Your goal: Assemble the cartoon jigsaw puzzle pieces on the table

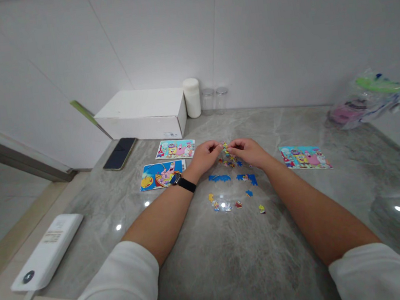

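Both hands meet at the middle of the table, above a small heap of jigsaw pieces (229,162). My left hand (207,156) is closed in a pinch on a yellowish jigsaw piece (225,147). Facing it, my right hand (249,151) pinches the other side of the same small bit; whether it is one piece or several joined is too small to tell. Nearer me lie two joined blue puzzle strips, one on the left (220,178) and one on the right (247,179). Several loose pieces, among them a yellow-green one (262,208), are scattered below them.
Cartoon picture cards lie left (175,149), beside my left wrist (152,176) and right (305,157). Behind stand a white box (139,110), a white bottle (192,98) and two clear jars (215,101). A phone (120,153), white power bank (47,251) and plastic bag (366,101) sit outward.
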`<state>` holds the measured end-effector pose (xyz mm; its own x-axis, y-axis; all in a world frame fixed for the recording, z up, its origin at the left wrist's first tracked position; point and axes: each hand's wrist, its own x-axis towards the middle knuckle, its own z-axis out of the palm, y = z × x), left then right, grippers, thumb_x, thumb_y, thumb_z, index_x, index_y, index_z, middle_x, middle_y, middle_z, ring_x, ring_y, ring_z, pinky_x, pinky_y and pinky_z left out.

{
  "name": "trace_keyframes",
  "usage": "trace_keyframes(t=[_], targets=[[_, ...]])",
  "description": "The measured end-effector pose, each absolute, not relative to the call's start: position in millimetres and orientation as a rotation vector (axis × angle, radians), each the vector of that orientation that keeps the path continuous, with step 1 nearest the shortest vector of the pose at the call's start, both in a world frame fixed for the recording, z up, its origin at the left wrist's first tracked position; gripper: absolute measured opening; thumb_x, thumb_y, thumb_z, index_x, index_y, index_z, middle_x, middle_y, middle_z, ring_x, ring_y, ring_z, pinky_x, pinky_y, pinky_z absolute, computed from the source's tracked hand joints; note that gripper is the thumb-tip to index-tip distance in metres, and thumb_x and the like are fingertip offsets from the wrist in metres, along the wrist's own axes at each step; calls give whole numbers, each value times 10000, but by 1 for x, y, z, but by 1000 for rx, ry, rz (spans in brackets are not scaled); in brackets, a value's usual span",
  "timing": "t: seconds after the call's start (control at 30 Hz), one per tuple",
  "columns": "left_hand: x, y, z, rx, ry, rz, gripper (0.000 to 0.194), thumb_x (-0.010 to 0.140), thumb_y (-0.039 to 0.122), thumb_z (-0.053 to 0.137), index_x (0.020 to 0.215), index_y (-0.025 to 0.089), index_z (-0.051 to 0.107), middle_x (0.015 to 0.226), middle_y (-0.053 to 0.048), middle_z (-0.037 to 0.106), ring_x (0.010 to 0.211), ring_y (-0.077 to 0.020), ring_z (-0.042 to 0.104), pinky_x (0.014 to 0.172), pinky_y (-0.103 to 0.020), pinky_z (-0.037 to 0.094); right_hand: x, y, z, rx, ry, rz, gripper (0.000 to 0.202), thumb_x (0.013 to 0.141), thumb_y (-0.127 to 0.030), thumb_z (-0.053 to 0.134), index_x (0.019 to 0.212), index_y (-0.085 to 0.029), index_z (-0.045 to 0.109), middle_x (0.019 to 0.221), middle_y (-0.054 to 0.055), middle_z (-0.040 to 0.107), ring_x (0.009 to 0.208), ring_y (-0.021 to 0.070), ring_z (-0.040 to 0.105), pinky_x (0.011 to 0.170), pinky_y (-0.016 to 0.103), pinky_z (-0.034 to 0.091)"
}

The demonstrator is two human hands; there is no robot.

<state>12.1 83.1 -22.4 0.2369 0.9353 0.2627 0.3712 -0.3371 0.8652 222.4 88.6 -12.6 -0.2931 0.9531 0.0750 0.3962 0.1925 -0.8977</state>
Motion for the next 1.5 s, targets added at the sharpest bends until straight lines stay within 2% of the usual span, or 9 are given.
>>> trace_keyframes(t=[0.23,0.43,0.63,0.8,1.03,1.1,1.23,1.5], targets=[[12,86,-25,1824,1197,1055,301,969,425,579,842,184,707,778,-1,677,765,-174,606,714,-289,452,223,90,-15,-1287,-1779,1066,445,755,-622,766,839,-185,745,739,26,708,674,162,566,657,302,453],[12,85,-24,1775,1168,1061,360,990,471,520,831,193,687,815,-12,691,812,-182,622,768,-297,467,223,90,-14,-1297,-1718,1091,424,752,-603,756,848,-190,749,756,24,701,687,168,576,677,308,453],[13,83,-24,1802,1158,1039,322,893,496,641,867,180,693,781,-1,651,725,-157,555,679,-284,427,222,88,-10,-1290,-1700,1104,421,750,-596,768,850,-189,735,743,13,684,680,160,562,665,299,444],[13,84,-22,1752,1142,1060,294,891,470,644,841,182,672,786,-2,659,729,-152,564,696,-283,450,219,86,-10,-1275,-1760,1093,393,769,-575,750,830,-188,729,740,6,682,673,153,556,665,293,433],[12,84,-22,1732,1166,1054,249,917,417,621,837,185,662,778,9,641,752,-149,567,729,-276,468,222,88,-7,-1285,-1782,1113,235,744,-380,715,888,-197,746,825,19,743,736,165,621,713,287,484],[13,84,-23,1769,1152,1046,245,923,410,605,848,185,665,788,10,637,763,-151,565,729,-277,458,222,89,-6,-1291,-1740,1100,235,761,-367,687,920,-203,743,845,24,745,738,167,624,713,287,488],[13,84,-26,1851,1109,1045,267,936,427,591,853,184,664,798,10,629,773,-156,563,719,-282,436,220,87,-4,-1261,-1758,1069,287,796,-462,676,908,-202,725,803,17,704,719,172,594,699,299,469],[13,82,-25,1878,1123,1022,254,946,414,591,878,185,677,817,4,651,786,-163,581,741,-288,456,219,85,-4,-1294,-1806,1066,400,769,-587,715,817,-191,691,730,1,642,692,157,532,657,289,419]])
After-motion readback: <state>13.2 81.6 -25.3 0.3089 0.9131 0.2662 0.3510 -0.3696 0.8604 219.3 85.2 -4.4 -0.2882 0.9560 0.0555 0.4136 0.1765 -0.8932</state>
